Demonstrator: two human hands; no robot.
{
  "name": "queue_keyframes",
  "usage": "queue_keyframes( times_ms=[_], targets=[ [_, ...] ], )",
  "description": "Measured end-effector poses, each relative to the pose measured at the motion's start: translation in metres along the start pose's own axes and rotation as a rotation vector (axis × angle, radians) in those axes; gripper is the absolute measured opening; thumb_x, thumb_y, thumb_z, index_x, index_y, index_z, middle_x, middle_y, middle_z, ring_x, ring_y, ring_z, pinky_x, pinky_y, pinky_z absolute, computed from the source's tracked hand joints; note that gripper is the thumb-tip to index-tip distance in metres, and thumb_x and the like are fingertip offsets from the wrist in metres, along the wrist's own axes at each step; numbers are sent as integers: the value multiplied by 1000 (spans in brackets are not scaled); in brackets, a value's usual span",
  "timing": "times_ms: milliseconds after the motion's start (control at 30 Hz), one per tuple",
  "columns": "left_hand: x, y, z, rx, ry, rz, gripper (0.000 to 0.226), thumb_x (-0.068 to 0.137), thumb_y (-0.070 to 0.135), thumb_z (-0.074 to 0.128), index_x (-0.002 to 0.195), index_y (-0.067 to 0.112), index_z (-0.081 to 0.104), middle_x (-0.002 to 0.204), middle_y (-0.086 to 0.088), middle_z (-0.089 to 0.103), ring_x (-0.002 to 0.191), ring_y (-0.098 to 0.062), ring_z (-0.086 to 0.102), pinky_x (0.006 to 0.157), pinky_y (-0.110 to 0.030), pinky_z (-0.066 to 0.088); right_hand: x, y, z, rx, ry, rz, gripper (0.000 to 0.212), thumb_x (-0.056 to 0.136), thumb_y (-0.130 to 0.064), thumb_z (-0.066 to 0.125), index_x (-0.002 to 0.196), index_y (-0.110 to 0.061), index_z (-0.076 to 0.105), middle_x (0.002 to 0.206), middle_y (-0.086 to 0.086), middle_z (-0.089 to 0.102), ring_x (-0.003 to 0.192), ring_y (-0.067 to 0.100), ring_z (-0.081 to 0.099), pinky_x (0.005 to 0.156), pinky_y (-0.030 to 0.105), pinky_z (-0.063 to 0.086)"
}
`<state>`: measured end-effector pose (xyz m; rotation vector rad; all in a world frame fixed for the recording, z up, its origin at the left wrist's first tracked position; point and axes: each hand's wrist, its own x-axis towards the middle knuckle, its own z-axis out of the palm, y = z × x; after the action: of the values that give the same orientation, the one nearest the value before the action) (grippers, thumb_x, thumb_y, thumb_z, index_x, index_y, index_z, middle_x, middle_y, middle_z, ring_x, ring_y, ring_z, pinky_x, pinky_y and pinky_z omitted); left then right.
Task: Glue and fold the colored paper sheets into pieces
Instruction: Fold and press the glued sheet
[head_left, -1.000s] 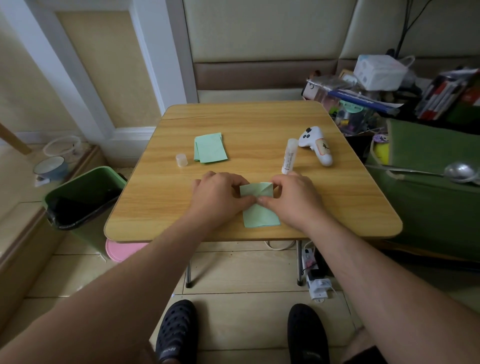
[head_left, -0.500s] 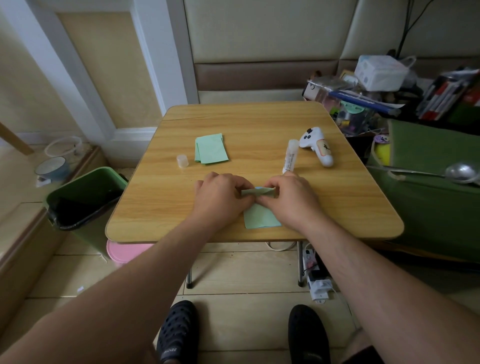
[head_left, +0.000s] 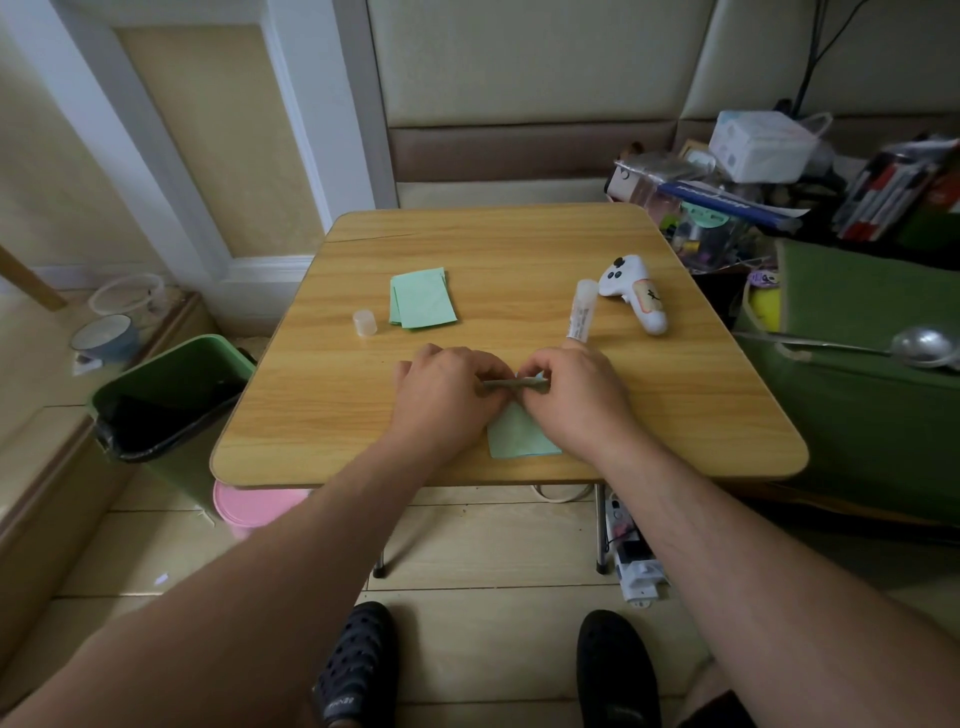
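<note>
Left hand: your left hand (head_left: 447, 395) sits on the near middle of the wooden counter (head_left: 675, 415), fingertips pinching the left end of the folded-over top edge of the light green paper sheet (head_left: 519, 434).
Right hand: your right hand (head_left: 576, 397) pinches the right end of that same raised fold, thumb and fingers curled onto it.
Paper in work: it lies flat on the counter between your two hands, its lower part showing below your wrists, near the counter's front edge.
Spare paper: a small stack of light green sheets (head_left: 422, 298) lies farther back, well apart from your hands.
Glue: the white glue stick tube (head_left: 582, 310) lies just beyond your right hand; its clear round cap (head_left: 364, 322) stands beside the stack.
Other: a white game controller (head_left: 634, 291) lies beside the tube.
</note>
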<state>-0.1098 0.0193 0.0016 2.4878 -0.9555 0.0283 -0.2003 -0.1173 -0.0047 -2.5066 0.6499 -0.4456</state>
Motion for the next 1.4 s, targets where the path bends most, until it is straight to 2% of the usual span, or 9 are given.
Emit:
queue_keyframes(
  times_ms=[233,333,400,500,633,800,967,1267,1400],
  targets=[
    [4,-7,-3,10,-18,-30,27,89,33,61,107,50,72,106,18,69,114,-21,47,89,-39,30,4,8,-6,-111,-17,7,17,99,-24,64,101,-37,76,100,-17,47,116,23,52,97,47,48],
    [3,-6,-2,5,-7,-28,23,89,37,63,107,49,72,107,19,69,115,-21,48,90,-39,31,4,8,-5,-82,-8,16,12,96,-29,66,97,-37,75,97,-17,47,114,23,54,95,47,49],
    [3,-4,-1,2,-6,-22,20,90,44,63,107,49,72,108,20,69,116,-21,48,90,-39,31,3,5,-3,-38,-4,23,3,91,-39,72,89,-38,72,95,-16,48,109,22,57,92,46,51],
    [3,-2,1,8,-5,-10,21,90,44,63,108,50,72,109,19,70,116,-22,48,91,-40,31,2,3,2,-32,-5,9,11,89,-48,75,90,-38,71,98,-15,48,108,22,57,91,46,51],
    [5,-6,-2,-1,-1,-23,23,90,39,62,107,50,72,105,19,69,114,-21,47,90,-39,30,5,8,-3,-82,-4,6,8,96,-37,69,100,-36,76,98,-14,47,112,25,56,93,46,51],
    [5,-10,-1,-4,13,-23,22,90,38,63,107,49,72,104,20,69,113,-21,47,93,-40,33,6,7,-4,-96,4,3,15,98,-28,64,101,-36,76,99,-14,48,112,24,55,93,47,51],
    [5,-2,3,2,34,-4,19,90,46,64,107,47,73,103,19,71,113,-22,49,92,-41,35,5,3,0,-73,4,-7,10,94,-43,70,100,-36,75,100,-13,51,110,22,54,92,45,49],
    [10,-11,1,-3,42,-39,17,90,42,64,103,48,73,101,22,70,111,-20,48,92,-41,35,9,8,-3,-104,24,37,3,95,-39,70,94,-37,72,101,-12,54,110,21,56,92,44,49],
    [9,-6,4,-9,47,-24,16,88,51,65,102,47,73,101,22,69,110,-20,48,92,-41,35,10,4,2,-57,26,25,13,90,-47,75,88,-36,68,96,-12,53,102,21,57,88,44,51]
  ],
)
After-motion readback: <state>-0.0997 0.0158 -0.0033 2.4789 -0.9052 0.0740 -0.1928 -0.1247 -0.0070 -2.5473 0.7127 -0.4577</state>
